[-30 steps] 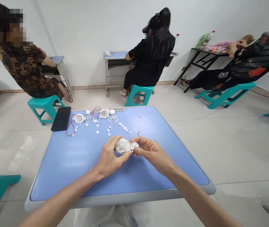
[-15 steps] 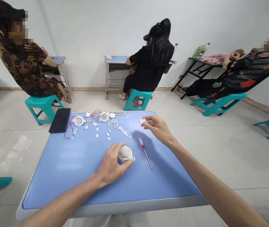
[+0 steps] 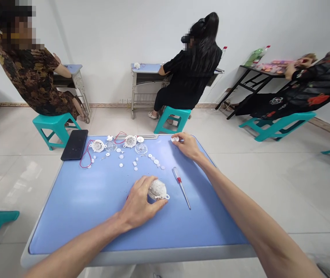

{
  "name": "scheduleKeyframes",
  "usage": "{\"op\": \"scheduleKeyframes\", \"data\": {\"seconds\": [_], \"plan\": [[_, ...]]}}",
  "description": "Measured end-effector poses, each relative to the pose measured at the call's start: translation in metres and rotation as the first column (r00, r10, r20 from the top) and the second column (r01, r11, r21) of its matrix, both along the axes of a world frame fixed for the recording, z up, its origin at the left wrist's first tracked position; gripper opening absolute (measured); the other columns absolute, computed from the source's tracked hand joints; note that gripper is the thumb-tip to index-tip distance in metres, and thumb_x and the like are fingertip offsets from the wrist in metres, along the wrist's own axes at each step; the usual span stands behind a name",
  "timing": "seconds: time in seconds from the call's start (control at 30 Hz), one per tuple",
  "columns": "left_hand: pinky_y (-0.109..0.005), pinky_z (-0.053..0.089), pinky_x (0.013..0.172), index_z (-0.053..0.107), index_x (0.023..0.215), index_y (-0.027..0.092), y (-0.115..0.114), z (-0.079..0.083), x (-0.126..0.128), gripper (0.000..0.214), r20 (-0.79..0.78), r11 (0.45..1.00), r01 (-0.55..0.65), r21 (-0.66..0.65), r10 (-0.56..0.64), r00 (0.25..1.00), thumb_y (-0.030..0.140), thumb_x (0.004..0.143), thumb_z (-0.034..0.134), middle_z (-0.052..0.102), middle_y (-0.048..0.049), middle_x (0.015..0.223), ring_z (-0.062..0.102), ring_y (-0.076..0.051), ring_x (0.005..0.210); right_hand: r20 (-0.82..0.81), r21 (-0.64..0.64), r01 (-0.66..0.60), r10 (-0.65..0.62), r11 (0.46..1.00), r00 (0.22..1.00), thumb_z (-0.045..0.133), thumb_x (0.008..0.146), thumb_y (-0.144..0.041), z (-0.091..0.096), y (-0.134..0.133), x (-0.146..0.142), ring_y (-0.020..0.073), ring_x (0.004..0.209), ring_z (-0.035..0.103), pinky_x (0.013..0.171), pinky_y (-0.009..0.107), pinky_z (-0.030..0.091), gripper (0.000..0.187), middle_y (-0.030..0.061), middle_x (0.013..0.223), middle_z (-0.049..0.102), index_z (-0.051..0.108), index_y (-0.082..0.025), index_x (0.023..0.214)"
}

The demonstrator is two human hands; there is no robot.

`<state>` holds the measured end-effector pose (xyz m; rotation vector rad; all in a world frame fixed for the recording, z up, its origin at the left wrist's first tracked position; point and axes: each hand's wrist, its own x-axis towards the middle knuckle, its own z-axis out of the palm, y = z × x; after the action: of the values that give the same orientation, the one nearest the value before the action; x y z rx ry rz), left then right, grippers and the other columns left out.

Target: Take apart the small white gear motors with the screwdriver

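My left hand (image 3: 140, 199) is closed around a round white plastic housing (image 3: 158, 189) with a small ring lug, resting on the blue desk (image 3: 84, 216). Near the far right edge of that desk, my right hand (image 3: 188, 146) pinches a small white round part (image 3: 174, 139) at the desk surface. Between the two hands lies a screwdriver (image 3: 180, 180) with a clear and red handle. Several small white gears and discs (image 3: 155, 161) are scattered farther back. Behind them sit two opened white housings, one at the left (image 3: 97, 145) and one nearer the middle (image 3: 130, 141), with red wires.
A black phone-like slab (image 3: 74, 144) lies at the far left corner. Clear plastic covers (image 3: 141, 148) rest beside the opened housings. Beyond the desk, people sit on teal stools (image 3: 173, 119) at other tables (image 3: 146, 68) along the wall.
My right hand has lowered and moved away from me with the small white part, down to the far desk surface. My left hand keeps its hold on the housing. The view shifted slightly.
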<state>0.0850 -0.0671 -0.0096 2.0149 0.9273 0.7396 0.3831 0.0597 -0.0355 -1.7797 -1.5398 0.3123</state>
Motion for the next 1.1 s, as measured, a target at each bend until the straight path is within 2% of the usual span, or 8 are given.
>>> {"op": "scheduleKeyframes", "data": {"seconds": [0.47, 0.7, 0.9, 1.1], "plan": [[-0.040, 0.049, 0.093, 0.054, 0.121, 0.021, 0.000, -0.001, 0.000, 0.048, 0.002, 1.000, 0.001, 0.017, -0.001, 1.000, 0.027, 0.079, 0.075, 0.064, -0.0075, 0.114, 0.061, -0.026, 0.107, 0.168, -0.099, -0.057, 0.073, 0.993, 0.983, 0.058, 0.080, -0.024, 0.007, 0.004, 0.002, 0.0216, 0.082, 0.059, 0.088, 0.039, 0.046, 0.030, 0.0102, 0.099, 0.064, 0.073, -0.020, 0.105], [-0.040, 0.049, 0.091, 0.055, 0.120, 0.021, 0.000, 0.001, 0.000, 0.046, -0.005, 1.000, 0.002, 0.013, -0.002, 1.000, 0.028, 0.079, 0.075, 0.064, -0.0068, 0.110, 0.060, -0.025, 0.102, 0.198, -0.137, -0.085, 0.111, 0.987, 0.974, 0.060, 0.079, -0.024, 0.012, 0.005, 0.001, 0.0229, 0.087, 0.060, 0.090, 0.039, 0.046, 0.033, 0.0124, 0.109, 0.064, 0.072, -0.020, 0.111], [-0.039, 0.049, 0.091, 0.055, 0.120, 0.019, 0.001, 0.002, 0.001, 0.048, -0.008, 1.000, 0.007, 0.017, -0.007, 1.000, 0.027, 0.078, 0.075, 0.063, -0.0076, 0.112, 0.060, -0.025, 0.104, 0.196, -0.127, -0.083, 0.107, 0.988, 0.975, 0.060, 0.081, -0.026, 0.014, 0.004, 0.002, 0.0232, 0.086, 0.061, 0.091, 0.040, 0.046, 0.034, 0.0122, 0.104, 0.064, 0.070, -0.018, 0.113], [-0.039, 0.050, 0.090, 0.055, 0.119, 0.021, 0.001, 0.004, 0.001, 0.047, -0.043, 0.999, 0.015, 0.034, -0.013, 0.999, 0.027, 0.078, 0.076, 0.063, -0.0066, 0.110, 0.061, -0.024, 0.101, 0.168, -0.084, -0.063, 0.076, 0.995, 0.983, 0.057, 0.086, -0.032, 0.012, 0.001, 0.005, 0.0209, 0.085, 0.063, 0.093, 0.041, 0.048, 0.033, 0.0104, 0.107, 0.062, 0.067, -0.021, 0.116]]}}
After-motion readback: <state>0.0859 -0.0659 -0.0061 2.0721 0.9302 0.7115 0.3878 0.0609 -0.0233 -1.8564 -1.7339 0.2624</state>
